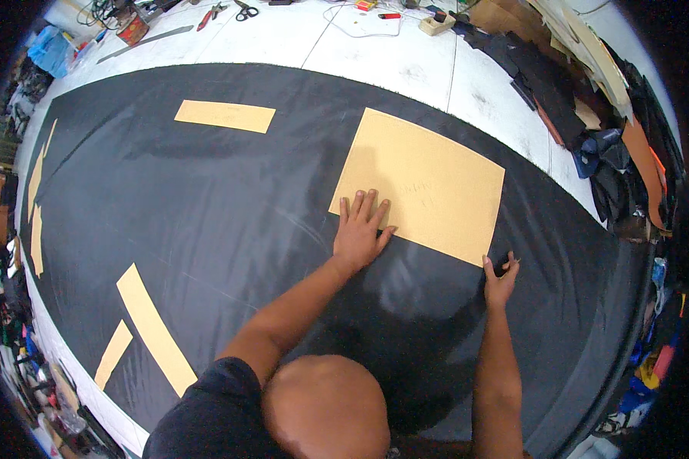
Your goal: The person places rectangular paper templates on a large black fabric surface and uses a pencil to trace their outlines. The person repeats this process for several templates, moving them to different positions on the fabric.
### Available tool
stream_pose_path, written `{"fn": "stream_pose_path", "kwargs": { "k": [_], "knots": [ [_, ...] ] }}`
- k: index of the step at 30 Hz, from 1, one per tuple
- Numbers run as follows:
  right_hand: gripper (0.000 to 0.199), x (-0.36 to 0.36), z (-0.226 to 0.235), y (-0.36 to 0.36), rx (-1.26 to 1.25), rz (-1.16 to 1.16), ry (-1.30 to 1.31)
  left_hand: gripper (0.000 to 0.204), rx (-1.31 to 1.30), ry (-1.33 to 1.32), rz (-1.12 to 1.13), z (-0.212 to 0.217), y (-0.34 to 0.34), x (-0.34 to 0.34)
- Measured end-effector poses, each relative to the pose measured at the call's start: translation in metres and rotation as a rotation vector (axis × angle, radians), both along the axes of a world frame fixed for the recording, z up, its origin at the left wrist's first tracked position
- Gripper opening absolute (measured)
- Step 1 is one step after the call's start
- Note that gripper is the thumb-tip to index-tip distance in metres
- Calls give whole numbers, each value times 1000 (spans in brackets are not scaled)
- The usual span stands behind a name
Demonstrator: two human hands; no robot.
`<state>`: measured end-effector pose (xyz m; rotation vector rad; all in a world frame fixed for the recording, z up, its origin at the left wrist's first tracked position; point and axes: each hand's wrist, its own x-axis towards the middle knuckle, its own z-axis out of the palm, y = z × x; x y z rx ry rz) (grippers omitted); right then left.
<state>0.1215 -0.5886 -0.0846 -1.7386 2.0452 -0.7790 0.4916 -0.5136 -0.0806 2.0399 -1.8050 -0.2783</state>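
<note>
A big white bench (406, 57) fills the room from side to side. A wide black cloth (207, 206) lies spread flat over most of it. Along the far edge of the bench sit tools: scissors (245, 10), red pliers (210, 14) and a long metal ruler (145, 42). On the right, a heap of dark and tan scraps (582, 92) is piled up. Shelves of small stuff crowd the left side.

The large tan card (425, 183) lies flat on the cloth, right of the middle. It is a rectangle, turned a little. Its long side runs from upper left down to lower right.

The left hand (360, 233) lies open and flat, fingers spread, pressing the near left corner of the card. The right hand (500, 279) is at the near right corner, its grip pinched shut on something tiny that I cannot make out.

Smaller tan strips lie on the cloth: one far off (224, 115), two near the left front (155, 329).
</note>
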Motion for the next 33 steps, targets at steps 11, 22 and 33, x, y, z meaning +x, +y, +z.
{"fn": "stream_pose_path", "kwargs": {
  "k": [11,22,33],
  "knots": [
    [80,0,-1,0,4,6,-42,62,7,-1,-13,-7,2,2],
    [78,4,11,3,41,8,29,61,19,2,4,-6,2,0],
    [80,11,11,6,53,-7,-57,61,1,6,10,-4,5,5]
  ]
}}
